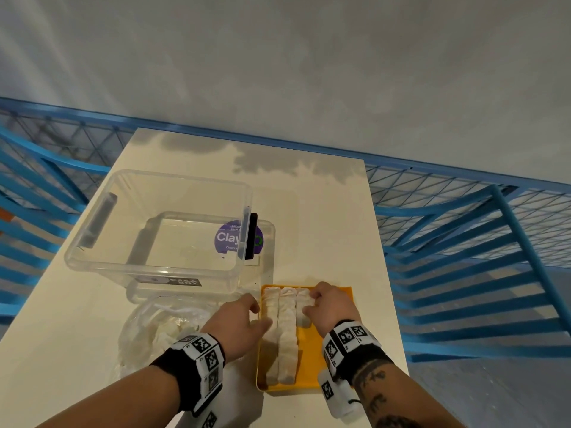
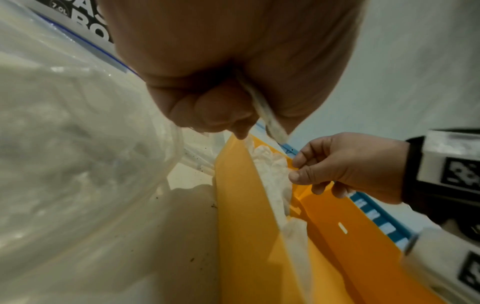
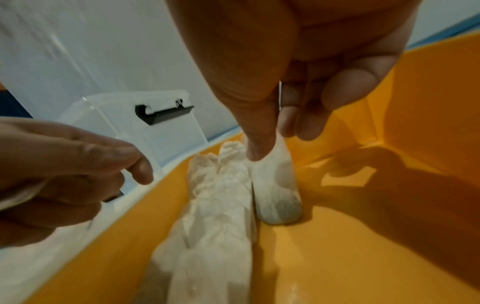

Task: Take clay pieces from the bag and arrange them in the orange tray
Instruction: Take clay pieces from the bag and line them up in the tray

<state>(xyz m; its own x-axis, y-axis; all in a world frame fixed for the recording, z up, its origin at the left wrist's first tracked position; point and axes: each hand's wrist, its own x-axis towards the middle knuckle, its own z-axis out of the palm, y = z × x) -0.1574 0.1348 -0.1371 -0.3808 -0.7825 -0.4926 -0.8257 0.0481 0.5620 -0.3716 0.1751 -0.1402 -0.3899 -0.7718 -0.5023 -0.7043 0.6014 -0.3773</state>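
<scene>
The orange tray (image 1: 312,344) lies on the table near its front edge. Two long rows of white clay pieces (image 1: 285,335) fill its left side. My right hand (image 1: 310,302) pinches a short clay piece (image 3: 278,189) between thumb and fingers. That piece stands against the rows at the tray's far end. My left hand (image 1: 261,316) hovers at the tray's left wall, fingers curled round a thin pale clay piece (image 2: 267,115). The clear plastic bag (image 1: 154,332) with more clay lies left of the tray.
A clear storage box (image 1: 160,223) stands behind the bag on a lid with a purple Clay label (image 1: 228,237). The right half of the tray floor (image 3: 363,246) is bare. A blue metal frame with wire mesh (image 1: 463,242) surrounds the table, close past its right edge.
</scene>
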